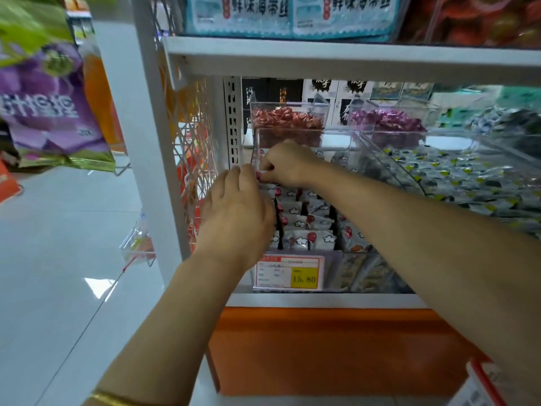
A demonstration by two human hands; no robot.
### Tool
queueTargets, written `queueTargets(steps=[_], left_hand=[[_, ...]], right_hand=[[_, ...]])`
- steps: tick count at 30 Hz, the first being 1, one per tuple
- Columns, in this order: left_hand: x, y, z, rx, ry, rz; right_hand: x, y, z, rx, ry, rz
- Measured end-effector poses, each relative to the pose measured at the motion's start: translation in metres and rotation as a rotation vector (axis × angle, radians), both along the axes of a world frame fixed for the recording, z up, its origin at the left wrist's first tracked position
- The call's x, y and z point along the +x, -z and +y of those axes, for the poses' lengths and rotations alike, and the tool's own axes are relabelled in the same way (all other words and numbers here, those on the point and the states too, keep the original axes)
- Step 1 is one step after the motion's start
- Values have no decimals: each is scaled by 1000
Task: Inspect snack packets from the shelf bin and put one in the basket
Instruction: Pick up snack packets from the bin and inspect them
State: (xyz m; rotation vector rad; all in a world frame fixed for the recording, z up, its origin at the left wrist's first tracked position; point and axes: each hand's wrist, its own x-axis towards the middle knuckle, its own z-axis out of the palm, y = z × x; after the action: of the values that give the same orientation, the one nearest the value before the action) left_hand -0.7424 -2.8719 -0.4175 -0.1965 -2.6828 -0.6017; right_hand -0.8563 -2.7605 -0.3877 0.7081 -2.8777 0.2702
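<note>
Right hand [288, 164]: fingers curled and clenched on the top edge of a held packet [262, 177]. Only a pink-white sliver of it shows at the fingertips.

Left hand [238, 209]: back to camera, fingers bent down toward the same sliver, tips hidden. Can't tell if it grips or just steadies.

My read is a two-hand hold to turn the packet and read it, so this is the inspect step, early in the task and nothing bagged yet.

Both hands sit over the back-left corner of the clear shelf bin [336, 268]. The rest of the snack packets [304, 238] stand on edge in rows below, white with red fruit and clouds. They're packed upright, so a pinch at the top edge is probably the only easy grip.

Edges:
- The bin's left wall is tight against the left hand.
- A rear bin of red sweets [287, 120] sits just behind the right hand.
- A slanted clear divider [389, 171] to the right separates a bin of green-and-black packs.
- The upper shelf board [322, 57] overhangs, with moderate headroom.
- The price tag [289, 272] is on the bin front, under the left wrist.

Open room is up and back toward the body, over the front lip. The white upright post [152, 136] limits any swing to the left.

The basket isn't in view, so I can't judge the drop path.
</note>
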Motion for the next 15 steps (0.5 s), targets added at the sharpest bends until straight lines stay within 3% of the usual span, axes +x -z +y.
queueTargets(steps=[2,6,10,15], left_hand=[[0,0,-1,19,11,4],[0,1,-3,46,30,-8],[-2,1,-2,77,46,-24],[-2,0,-2,135,61,-66]], right_hand=[[-1,1,2,12,4,-8],[-9,0,2,-198,27,-40],[-14,2,-2,-70,3,-58],[-33,-17,2,-369,152,17]])
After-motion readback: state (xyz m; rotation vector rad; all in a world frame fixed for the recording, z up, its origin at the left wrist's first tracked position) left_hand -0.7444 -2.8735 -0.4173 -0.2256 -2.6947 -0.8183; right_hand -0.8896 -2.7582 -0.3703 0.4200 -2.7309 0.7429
